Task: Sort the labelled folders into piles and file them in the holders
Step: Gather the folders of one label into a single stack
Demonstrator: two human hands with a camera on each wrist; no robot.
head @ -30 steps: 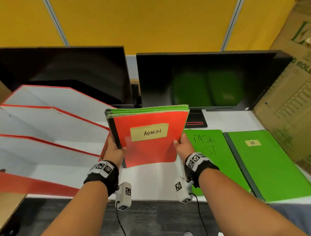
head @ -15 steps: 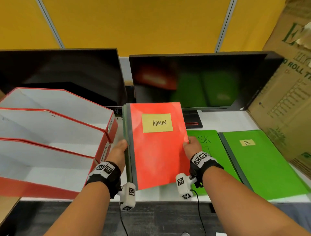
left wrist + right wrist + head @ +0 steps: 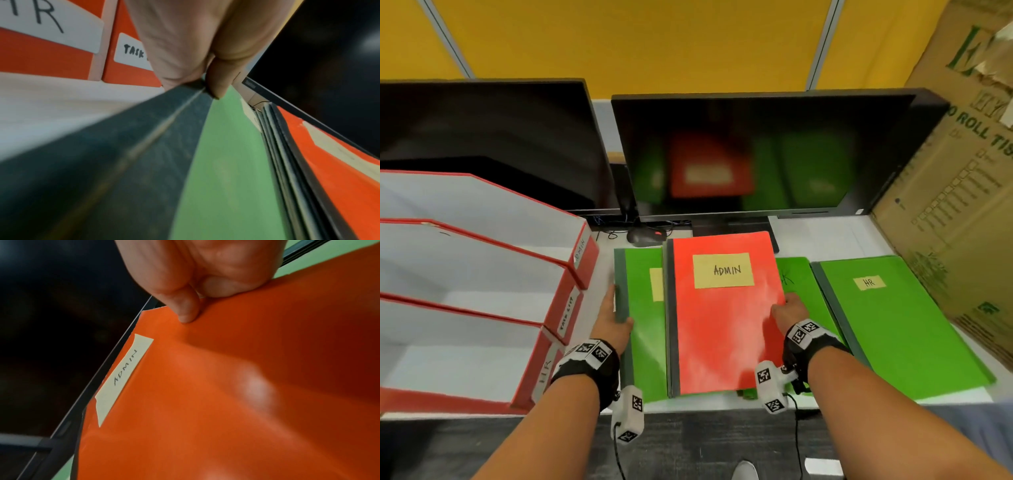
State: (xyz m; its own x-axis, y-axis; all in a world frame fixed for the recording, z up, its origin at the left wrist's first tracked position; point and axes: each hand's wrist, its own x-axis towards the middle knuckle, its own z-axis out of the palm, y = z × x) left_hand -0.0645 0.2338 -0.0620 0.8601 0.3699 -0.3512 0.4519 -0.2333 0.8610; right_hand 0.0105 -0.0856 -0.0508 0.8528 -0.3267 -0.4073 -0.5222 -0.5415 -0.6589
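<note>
Nearest, the right hand (image 3: pixel 789 310) pinches the right edge of the red folder (image 3: pixel 726 315) marked ADMIN, thumb on the cover and fingers under it. The left hand (image 3: pixel 613 318) grips the dark spine of a green folder (image 3: pixel 642 318) lying partly beneath the red folder's left side, thumb on top.

The red folder tops a stack on the desk (image 3: pixel 825 236). To its right lie a green folder with handwriting (image 3: pixel 796 277), mostly covered, then a green folder marked HR (image 3: pixel 887 318). To its left stand three red holders (image 3: pixel 482 291), labelled HR, TASK LIST and ADMIN from near to far. Behind it sit a mouse (image 3: pixel 645 236) and two dark monitors (image 3: pixel 756 154).

The step seems to be splitting the stack. Best to slide the green folder out sideways while the right hand steadies the rest, read its half-hidden label before choosing a pile, and keep spines aligned so each pile drops cleanly into its holder.
</note>
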